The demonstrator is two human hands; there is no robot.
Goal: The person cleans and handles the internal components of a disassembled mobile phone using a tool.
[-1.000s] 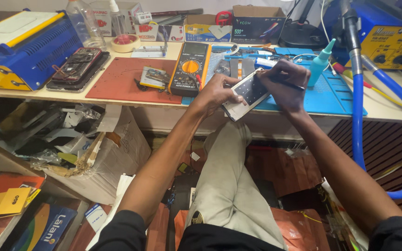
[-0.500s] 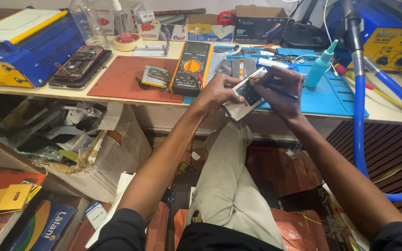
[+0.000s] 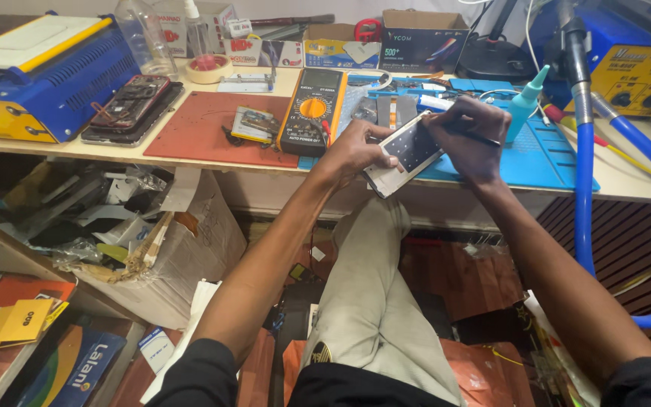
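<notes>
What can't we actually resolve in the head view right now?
- Tip of the thin dark tool in the right hand: hidden where it meets the opened phone.
- Phone's near left edge: covered by the left hand.
- Phone's inner parts: too small to tell.
- Blue hose: cut off by the right edge.
- Multimeter dial setting: too small.

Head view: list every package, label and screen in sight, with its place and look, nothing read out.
Dark cardboard box: back of the bench, centre-right, open top, coloured print.
Flat blue-and-yellow packet: back of the bench, left of that box.
Multimeter: on the bench left of the hands, black and yellow, grey screen on top.
Yellow card: low left on a shelf, square.
Torn brown carton: under the bench, holds scrap.
</notes>
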